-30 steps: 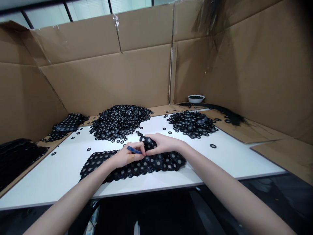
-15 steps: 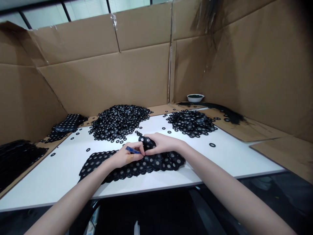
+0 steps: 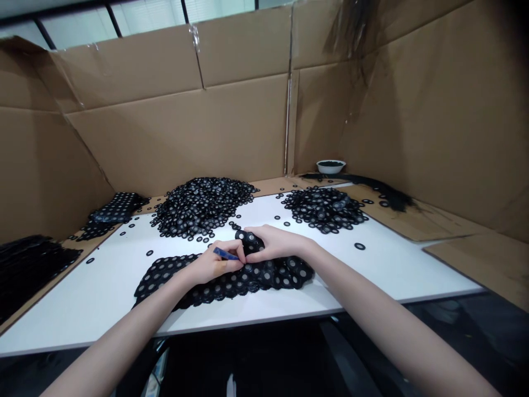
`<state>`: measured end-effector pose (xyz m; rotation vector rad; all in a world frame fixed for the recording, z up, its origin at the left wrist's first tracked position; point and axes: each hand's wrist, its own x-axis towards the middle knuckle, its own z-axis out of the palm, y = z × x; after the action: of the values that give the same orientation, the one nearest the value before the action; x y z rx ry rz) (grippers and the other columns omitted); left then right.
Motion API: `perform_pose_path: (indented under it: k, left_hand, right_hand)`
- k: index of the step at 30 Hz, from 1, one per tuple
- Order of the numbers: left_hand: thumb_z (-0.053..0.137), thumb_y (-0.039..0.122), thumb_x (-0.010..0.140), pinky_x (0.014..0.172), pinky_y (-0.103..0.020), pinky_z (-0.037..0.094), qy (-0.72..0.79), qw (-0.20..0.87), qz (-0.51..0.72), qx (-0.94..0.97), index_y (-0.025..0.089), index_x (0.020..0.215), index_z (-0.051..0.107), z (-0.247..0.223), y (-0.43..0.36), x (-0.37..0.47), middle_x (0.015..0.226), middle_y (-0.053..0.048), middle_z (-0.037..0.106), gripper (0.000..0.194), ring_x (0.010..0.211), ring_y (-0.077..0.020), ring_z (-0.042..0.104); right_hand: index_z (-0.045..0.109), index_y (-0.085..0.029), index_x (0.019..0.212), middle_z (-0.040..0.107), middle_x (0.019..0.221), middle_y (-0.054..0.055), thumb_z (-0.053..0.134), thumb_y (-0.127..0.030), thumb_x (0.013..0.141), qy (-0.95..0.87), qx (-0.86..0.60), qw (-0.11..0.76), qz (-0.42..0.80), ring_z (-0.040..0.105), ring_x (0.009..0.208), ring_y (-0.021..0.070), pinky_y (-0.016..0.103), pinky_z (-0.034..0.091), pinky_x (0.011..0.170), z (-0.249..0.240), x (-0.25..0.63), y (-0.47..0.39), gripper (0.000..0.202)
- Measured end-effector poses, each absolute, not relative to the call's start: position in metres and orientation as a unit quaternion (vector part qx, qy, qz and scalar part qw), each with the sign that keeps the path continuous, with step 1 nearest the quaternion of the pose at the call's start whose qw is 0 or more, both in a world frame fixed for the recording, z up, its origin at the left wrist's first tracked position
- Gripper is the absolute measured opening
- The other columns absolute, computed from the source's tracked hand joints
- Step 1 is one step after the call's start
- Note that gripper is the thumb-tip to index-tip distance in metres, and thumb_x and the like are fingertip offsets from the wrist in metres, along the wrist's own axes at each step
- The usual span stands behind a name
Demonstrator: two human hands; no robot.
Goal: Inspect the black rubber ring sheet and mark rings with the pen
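Note:
A sheet of joined black rings (image 3: 165, 270) lies across the front of the white board, its pale round holes in rows. My left hand (image 3: 215, 263) is closed in a pinch on a slim blue tool (image 3: 225, 253); the tool's working tip is hidden by the fingers. Opposite it, my right hand (image 3: 273, 242) is closed on a raised, folded part of the ring sheet, thumb in front and fingers behind. The fingertips of both hands meet at this fold.
Behind the hands sit a large heap of loose black rings (image 3: 202, 204) and a smaller heap (image 3: 324, 209). A white bowl (image 3: 330, 166) and black strands (image 3: 372, 184) lie back right. Stacked dark sheets (image 3: 33, 270) are at left. Cardboard walls (image 3: 177, 132) enclose the board (image 3: 392, 264).

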<state>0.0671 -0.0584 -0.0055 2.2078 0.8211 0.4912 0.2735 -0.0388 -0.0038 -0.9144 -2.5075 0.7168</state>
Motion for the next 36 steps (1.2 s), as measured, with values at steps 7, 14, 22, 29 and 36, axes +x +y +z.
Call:
perform_pose_path:
  k: [7,14,22,29,36]
  left_hand:
    - [0.052,0.022,0.076,0.061,-0.022,0.031,0.314,0.365,0.19,0.855,0.015,0.075,0.055,-0.0065,-0.0579,0.0679,0.066,0.002,0.048,0.008,0.065,-0.0112,0.041]
    - [0.052,0.021,0.076,0.061,-0.022,0.031,0.317,0.36,0.191,0.856,0.015,0.075,0.055,-0.0056,-0.059,0.0682,0.066,0.002,0.048,0.007,0.065,-0.0113,0.042]
    - [0.051,0.02,0.075,0.061,-0.022,0.031,0.312,0.37,0.191,0.854,0.015,0.075,0.055,-0.0074,-0.0578,0.0679,0.066,0.002,0.048,0.007,0.064,-0.0114,0.042]
    - [0.051,0.019,0.075,0.061,-0.022,0.031,0.317,0.373,0.19,0.851,0.015,0.075,0.055,-0.0061,-0.0593,0.0681,0.066,0.002,0.047,0.006,0.065,-0.0112,0.041]
    - [0.05,0.022,0.075,0.061,-0.022,0.031,0.321,0.368,0.184,0.853,0.015,0.075,0.055,-0.0053,-0.0593,0.0685,0.066,0.002,0.047,0.009,0.065,-0.0118,0.041]
  right_hand:
    - [0.051,-0.018,0.089,0.061,0.085,0.001,0.064,-0.04,0.069,-0.888,-0.336,0.184,0.253,0.055,0.075,0.0184,0.026,0.04,0.063,-0.0034,0.2734,-0.039,0.032]
    - [0.051,-0.018,0.089,0.061,0.086,0.002,0.064,-0.039,0.069,-0.889,-0.331,0.186,0.257,0.056,0.077,0.0188,0.026,0.04,0.065,-0.004,0.2734,-0.0384,0.032]
    - [0.052,-0.018,0.088,0.061,0.084,0.002,0.064,-0.04,0.068,-0.887,-0.338,0.183,0.257,0.055,0.075,0.0186,0.026,0.04,0.064,-0.0039,0.2738,-0.0387,0.032]
    - [0.052,-0.018,0.088,0.06,0.082,0.001,0.064,-0.04,0.067,-0.887,-0.335,0.187,0.257,0.054,0.073,0.0175,0.025,0.039,0.062,-0.0056,0.2735,-0.0371,0.033]
    - [0.052,-0.018,0.086,0.06,0.081,0.001,0.064,-0.04,0.068,-0.888,-0.332,0.186,0.257,0.053,0.072,0.017,0.025,0.039,0.061,-0.005,0.2731,-0.0376,0.031]
